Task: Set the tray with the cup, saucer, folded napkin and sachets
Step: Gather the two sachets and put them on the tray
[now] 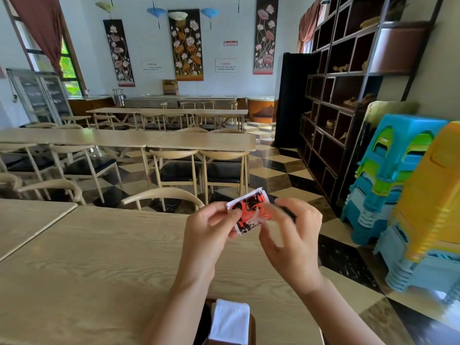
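A red-and-black sachet [249,212] is pinched up above the counter [99,257], its near corner gripped by the left hand [211,235], its far edge by the blurred right hand [291,235]. Below, a folded napkin [230,321] is seen on the dark tray [252,327]. The sachet is best kept flat and laid squarely beside it.

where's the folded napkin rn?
Head view, bottom centre: the white folded napkin lies on the dark tray at the near table edge, between the person's forearms, below the hands holding the red sachet.
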`<state>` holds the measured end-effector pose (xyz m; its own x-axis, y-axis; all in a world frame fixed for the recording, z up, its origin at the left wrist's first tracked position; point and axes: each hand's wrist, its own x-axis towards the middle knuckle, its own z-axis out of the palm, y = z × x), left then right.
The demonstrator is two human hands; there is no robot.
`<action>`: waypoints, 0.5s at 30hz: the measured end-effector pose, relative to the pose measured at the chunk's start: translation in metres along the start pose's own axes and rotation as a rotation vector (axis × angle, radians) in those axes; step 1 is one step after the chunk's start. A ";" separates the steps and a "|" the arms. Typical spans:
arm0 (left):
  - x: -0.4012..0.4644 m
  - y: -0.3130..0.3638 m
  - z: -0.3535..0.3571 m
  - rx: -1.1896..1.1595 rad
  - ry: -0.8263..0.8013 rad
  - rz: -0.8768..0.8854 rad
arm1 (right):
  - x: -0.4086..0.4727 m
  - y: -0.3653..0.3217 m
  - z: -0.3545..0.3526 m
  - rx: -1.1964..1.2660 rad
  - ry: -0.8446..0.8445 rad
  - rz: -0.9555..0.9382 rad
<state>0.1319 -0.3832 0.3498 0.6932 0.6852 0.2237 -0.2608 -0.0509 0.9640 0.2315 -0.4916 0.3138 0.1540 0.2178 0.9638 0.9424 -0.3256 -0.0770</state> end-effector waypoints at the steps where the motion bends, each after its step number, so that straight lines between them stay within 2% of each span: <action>1: -0.001 0.000 -0.001 0.021 0.014 0.046 | 0.000 -0.004 -0.002 0.130 -0.053 0.188; 3: -0.002 0.001 -0.002 0.068 0.018 0.120 | 0.007 -0.012 -0.008 0.542 -0.173 0.616; 5: 0.000 -0.001 -0.004 0.129 -0.011 0.161 | 0.012 -0.012 -0.010 0.846 -0.261 0.862; 8: 0.001 -0.007 -0.007 0.182 -0.047 0.185 | 0.012 -0.008 -0.010 0.874 -0.334 0.883; 11: 0.000 -0.016 -0.007 0.161 -0.040 0.177 | 0.006 -0.008 -0.007 0.953 -0.317 0.973; 15: -0.004 -0.036 -0.015 -0.011 -0.028 0.027 | -0.009 -0.011 0.001 1.021 -0.272 1.122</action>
<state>0.1282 -0.3733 0.3124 0.7045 0.6629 0.2536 -0.2870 -0.0607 0.9560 0.2197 -0.4889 0.3063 0.8403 0.4923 0.2273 0.0865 0.2921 -0.9525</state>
